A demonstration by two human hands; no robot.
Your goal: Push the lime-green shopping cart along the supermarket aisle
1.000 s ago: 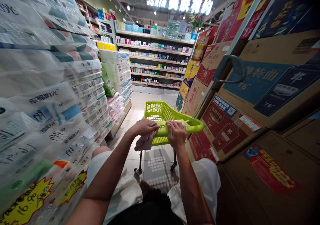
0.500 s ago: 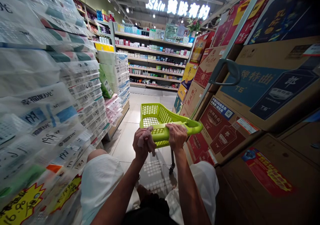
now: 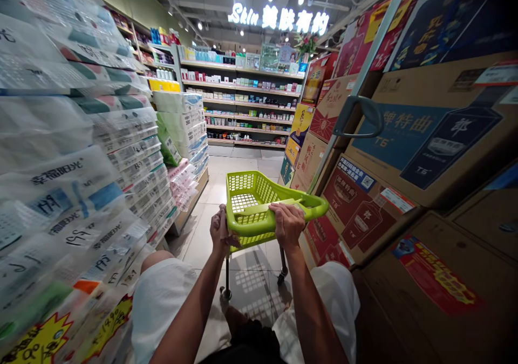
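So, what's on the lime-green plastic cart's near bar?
The right hand grips the near bar right of its middle, hiding that surface. The left hand holds a crumpled dusty-pink cloth at the bar's left end; what lies behind the cloth is covered.

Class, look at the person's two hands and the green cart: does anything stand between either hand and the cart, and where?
Yes, a bunched cloth in the left hand, at the near left corner of the green cart. Nothing visible separates the right hand from it.
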